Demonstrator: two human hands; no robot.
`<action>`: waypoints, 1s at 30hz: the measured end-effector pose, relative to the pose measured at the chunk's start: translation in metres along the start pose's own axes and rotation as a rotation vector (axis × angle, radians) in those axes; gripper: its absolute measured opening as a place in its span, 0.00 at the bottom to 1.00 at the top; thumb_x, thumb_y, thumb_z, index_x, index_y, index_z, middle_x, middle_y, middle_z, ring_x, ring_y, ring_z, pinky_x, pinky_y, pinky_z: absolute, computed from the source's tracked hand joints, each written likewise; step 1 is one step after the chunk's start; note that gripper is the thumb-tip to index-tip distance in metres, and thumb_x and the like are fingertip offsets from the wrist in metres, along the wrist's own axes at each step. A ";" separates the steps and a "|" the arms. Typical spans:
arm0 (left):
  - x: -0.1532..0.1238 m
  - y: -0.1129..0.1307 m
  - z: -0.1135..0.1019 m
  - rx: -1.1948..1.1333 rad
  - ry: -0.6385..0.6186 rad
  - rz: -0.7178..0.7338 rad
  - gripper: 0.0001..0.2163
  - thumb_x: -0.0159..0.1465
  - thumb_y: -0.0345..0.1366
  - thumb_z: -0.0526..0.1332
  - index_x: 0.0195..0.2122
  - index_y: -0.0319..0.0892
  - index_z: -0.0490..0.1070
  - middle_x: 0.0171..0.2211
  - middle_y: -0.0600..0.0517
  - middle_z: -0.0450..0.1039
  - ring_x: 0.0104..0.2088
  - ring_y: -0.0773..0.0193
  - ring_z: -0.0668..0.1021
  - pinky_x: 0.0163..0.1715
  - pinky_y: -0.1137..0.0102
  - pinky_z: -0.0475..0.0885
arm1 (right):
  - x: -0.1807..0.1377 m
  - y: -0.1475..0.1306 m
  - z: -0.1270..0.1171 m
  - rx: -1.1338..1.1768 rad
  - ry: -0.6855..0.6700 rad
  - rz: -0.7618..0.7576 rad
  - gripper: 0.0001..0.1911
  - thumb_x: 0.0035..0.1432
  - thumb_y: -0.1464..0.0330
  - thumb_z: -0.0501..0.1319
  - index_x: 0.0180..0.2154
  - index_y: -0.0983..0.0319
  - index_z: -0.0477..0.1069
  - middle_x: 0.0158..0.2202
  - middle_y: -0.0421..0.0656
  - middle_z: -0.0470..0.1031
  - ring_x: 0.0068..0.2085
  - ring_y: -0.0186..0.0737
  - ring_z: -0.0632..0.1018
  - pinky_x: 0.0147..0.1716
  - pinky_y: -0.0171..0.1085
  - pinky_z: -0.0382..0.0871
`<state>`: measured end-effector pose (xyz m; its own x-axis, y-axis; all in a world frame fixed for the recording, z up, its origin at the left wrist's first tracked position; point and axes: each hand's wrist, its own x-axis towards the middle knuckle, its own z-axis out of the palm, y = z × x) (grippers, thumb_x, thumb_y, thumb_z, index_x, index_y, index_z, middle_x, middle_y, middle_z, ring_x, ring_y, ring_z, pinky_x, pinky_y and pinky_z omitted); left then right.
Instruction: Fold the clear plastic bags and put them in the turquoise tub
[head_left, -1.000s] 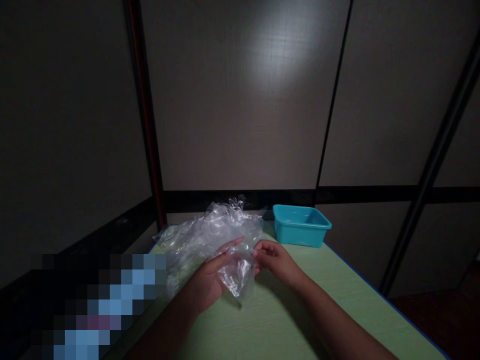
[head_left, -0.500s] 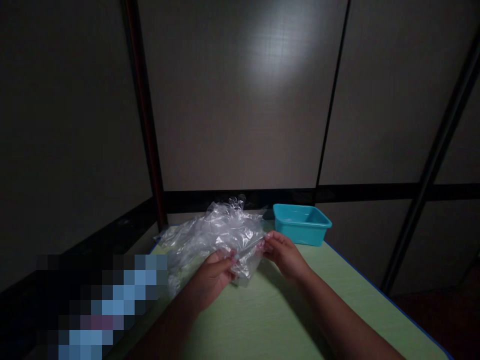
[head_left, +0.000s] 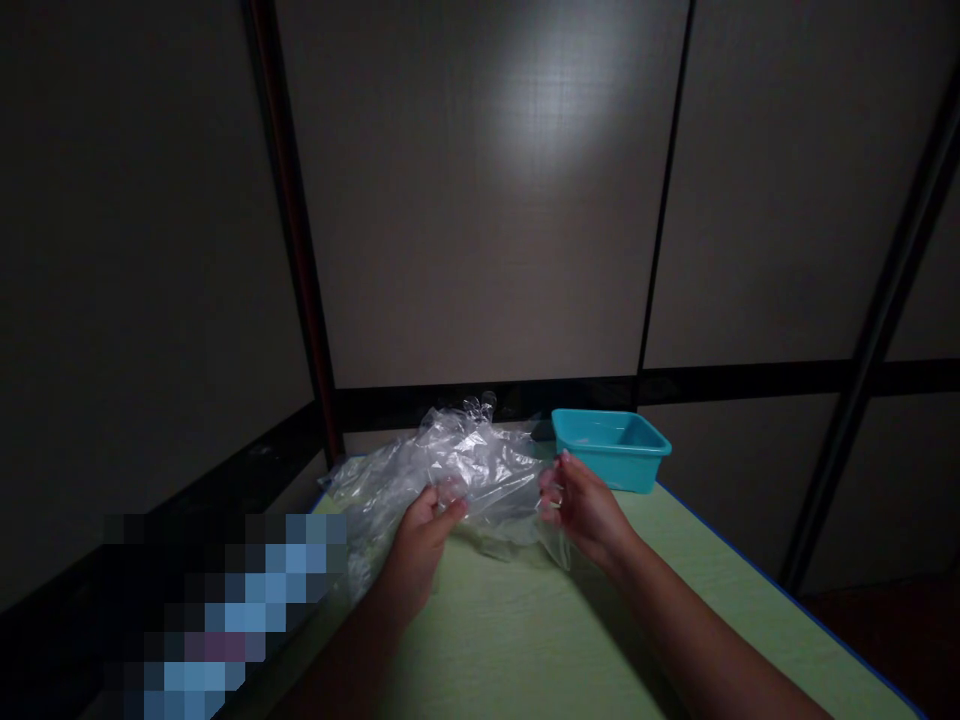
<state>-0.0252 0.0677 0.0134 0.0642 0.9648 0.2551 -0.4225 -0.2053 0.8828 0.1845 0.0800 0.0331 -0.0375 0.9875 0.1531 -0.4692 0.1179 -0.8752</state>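
Note:
A crumpled heap of thin clear plastic [head_left: 465, 445] lies toward the back of the table, with small rounded, finger-like tips sticking up at its top. Pinched between thumb and fingers, one part of the clear plastic is in my left hand [head_left: 420, 540], at the heap's front edge. My right hand [head_left: 589, 505] grips another part at the heap's right side, its fingers partly seen through the film. Between the two hands the plastic is drawn fairly taut, and a loose corner hangs below my right hand. Whether it is a bag or a glove I cannot tell.
A turquoise plastic basin [head_left: 611, 460] stands at the table's back right, just behind my right hand. The pale green table [head_left: 517, 650] has a blue edge. Cabinet panels [head_left: 487, 250] rise directly behind it. A blurred-out patch covers the lower left.
My hands have moved apart, the left slightly leftward and the right to the right. The clear plastic between them is now spread wider.

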 end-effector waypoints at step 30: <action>0.002 0.003 -0.002 -0.251 -0.012 -0.163 0.10 0.56 0.40 0.67 0.32 0.43 0.68 0.36 0.54 0.73 0.36 0.62 0.76 0.36 0.69 0.70 | 0.008 0.027 -0.007 -0.388 -0.112 -0.076 0.20 0.45 0.53 0.65 0.22 0.60 0.62 0.16 0.33 0.61 0.17 0.29 0.61 0.16 0.30 0.51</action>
<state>-0.0280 0.0693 0.0160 0.1598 0.9794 0.1236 -0.6162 0.0012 0.7876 0.1780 0.0921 0.0076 -0.1212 0.9596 0.2538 -0.1074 0.2415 -0.9644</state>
